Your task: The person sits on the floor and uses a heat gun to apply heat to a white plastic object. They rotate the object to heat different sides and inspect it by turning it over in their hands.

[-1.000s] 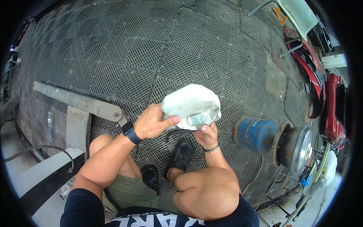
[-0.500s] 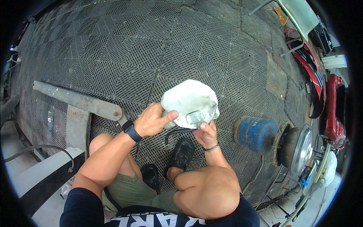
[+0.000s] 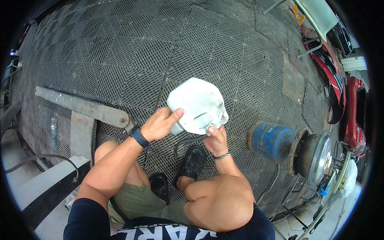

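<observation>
A white translucent plastic reservoir tank (image 3: pixel 195 97), with a moulded recess on its lower right part, is held up in front of my knees. My left hand (image 3: pixel 159 124) grips its left side, thumb on the upper face and fingers out of sight beneath. At the lower right edge my right hand (image 3: pixel 216 142) pinches the tank, its thumb near the recess. A curved black rubber hose (image 3: pixel 185 141) hangs below the tank, beside my right fingers; where it joins the tank is hidden.
Grey metal lift arms (image 3: pixel 82 106) reach across the floor at left. To the right lies a rusty blue gas cylinder (image 3: pixel 271 140), beside a dark pot with a metal lid (image 3: pixel 321 157). Red car body panels (image 3: pixel 352 114) and a pale chair (image 3: pixel 318 16) line the far right.
The tank has shifted slightly up and left and tilted, so its recess shows at another angle. Both hands keep their hold on it.
</observation>
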`<state>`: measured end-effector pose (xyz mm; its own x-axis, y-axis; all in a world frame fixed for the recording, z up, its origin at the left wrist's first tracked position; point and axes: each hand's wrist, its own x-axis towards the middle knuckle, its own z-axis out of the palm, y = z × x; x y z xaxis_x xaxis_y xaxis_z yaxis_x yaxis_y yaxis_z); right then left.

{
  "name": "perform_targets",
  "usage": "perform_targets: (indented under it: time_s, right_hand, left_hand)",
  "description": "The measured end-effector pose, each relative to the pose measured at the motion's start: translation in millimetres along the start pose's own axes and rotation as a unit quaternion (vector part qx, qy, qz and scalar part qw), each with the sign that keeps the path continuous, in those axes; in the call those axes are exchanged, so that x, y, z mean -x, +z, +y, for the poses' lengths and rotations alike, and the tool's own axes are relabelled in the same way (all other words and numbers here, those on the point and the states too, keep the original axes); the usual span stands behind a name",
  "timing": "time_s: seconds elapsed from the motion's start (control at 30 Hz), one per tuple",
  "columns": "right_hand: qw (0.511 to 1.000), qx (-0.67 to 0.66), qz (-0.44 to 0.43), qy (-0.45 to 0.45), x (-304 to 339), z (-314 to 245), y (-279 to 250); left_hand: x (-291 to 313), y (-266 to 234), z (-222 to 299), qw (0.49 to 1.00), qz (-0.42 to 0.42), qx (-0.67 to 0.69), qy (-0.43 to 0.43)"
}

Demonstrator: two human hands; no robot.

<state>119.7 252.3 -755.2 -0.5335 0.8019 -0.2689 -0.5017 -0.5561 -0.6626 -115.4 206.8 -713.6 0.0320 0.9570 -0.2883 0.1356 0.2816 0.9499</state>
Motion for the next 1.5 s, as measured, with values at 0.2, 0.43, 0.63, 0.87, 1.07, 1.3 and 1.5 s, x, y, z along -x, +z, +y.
perform_targets:
  time_s: [0.2,0.43,0.63,0.87,1.07,1.3,1.5]
  right_hand:
    - [1.0,0.014,0.01,0.004,-0.2,9.9,-2.7]
    - [0.994,-0.062,0.074,0.052,0.8,20.9,-26.2]
    - [0.981,-0.103,0.155,0.062,30.9,26.3,-55.3]
    - [0.943,0.108,0.275,0.155,180.7,49.0,-82.1]
    - [0.824,0.304,0.457,0.14,351.7,140.2,-101.2]
    - [0.711,0.398,0.536,0.219,427.7,224.9,-106.4]
    - [0.716,0.4,0.489,0.296,429.5,229.2,-116.4]
  left_hand:
    - [-3.0,-9.8,2.8,0.998,-0.042,-0.01,-0.055]
    - [-13.9,-12.3,-1.7,0.992,-0.065,-0.091,-0.059]
    - [-19.6,20.8,-11.9,0.958,-0.161,-0.191,-0.143]
    - [-53.0,79.5,-21.7,0.9,-0.297,-0.311,-0.066]
    - [-72.2,126.5,-22.2,0.867,-0.315,-0.386,-0.029]
    - [-93.6,147.3,-18.2,0.85,-0.339,-0.401,-0.045]
    - [-112.8,146.3,-21.1,0.847,-0.335,-0.411,-0.04]
